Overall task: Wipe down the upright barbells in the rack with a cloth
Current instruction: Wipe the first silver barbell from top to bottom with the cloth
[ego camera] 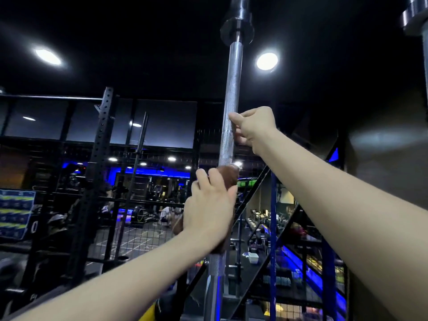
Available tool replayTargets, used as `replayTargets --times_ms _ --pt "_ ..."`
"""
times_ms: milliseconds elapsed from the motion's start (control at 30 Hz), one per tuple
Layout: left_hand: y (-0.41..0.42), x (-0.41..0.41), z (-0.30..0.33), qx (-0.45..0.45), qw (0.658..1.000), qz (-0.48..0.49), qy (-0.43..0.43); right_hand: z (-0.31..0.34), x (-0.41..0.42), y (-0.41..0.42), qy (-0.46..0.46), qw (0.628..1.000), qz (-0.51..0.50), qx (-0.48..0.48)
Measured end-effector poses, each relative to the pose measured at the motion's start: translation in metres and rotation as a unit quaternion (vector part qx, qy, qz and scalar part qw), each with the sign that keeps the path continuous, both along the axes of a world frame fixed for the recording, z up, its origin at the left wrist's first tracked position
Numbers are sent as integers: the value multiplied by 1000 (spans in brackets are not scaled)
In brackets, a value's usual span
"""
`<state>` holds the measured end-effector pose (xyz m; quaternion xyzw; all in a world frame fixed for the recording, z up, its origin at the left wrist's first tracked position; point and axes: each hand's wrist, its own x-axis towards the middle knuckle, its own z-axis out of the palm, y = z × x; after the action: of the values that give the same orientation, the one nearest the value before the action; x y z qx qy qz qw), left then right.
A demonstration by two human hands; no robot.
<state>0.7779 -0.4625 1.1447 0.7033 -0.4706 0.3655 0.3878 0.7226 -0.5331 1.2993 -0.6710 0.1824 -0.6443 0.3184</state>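
A: Left hand (209,212) wraps the brown cloth (228,178) round the bar (231,93), fingers curled over it, at mid-shaft. Right hand (251,126) grips the bare knurled steel just above, thumb and fingers closed on it.

B: Bar position?

A: Upright, dead centre, collar high overhead. A second bar (414,17) stands at far right, only its top showing. The rack holding them is not visible.

B: Best way to do this stroke?

A: My judgement: squeeze the cloth fully round, run long passes along the shaft, twist a little so the knurling gets cleaned. Right hand steadies; it should shift clear as the cloth climbs, or that patch goes unwiped.

B: Risk?

A: Bar tipping if pulled sideways. Keep force along its length.
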Motion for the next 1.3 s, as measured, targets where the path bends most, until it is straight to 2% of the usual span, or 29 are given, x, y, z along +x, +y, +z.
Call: replayTargets --times_ms 67,200,267,400,567,700,767,867,1033,1300 --pt "3 1 5 -1 1000 -2 -1 1 1 5 3 1000 -8 -10" --pt "-7 5 62 -64 995 -68 18 2 0 1 16 999 -34 -14" --pt "-17 5 77 -68 995 -65 25 2 -1 -2 20 999 -31 -6" --pt "-19 5 54 -79 996 -37 26 -4 1 -3 10 1000 -17 9" --pt "4 1 -6 -17 1000 -13 9 -10 -3 10 -11 1000 -3 12" --pt "-3 1 53 -72 994 -66 46 -19 -7 11 13 999 -28 18" --pt "-11 0 82 -86 991 -86 58 -19 -13 10 1 999 -6 39" --pt "-15 0 62 -80 992 -74 61 -30 -18 13 -1 992 85 96" --pt "2 2 -16 10 1000 -11 22 -52 -14 22 26 997 47 63" --pt "-15 2 45 -56 997 -41 32 -40 -14 15 52 996 16 67"
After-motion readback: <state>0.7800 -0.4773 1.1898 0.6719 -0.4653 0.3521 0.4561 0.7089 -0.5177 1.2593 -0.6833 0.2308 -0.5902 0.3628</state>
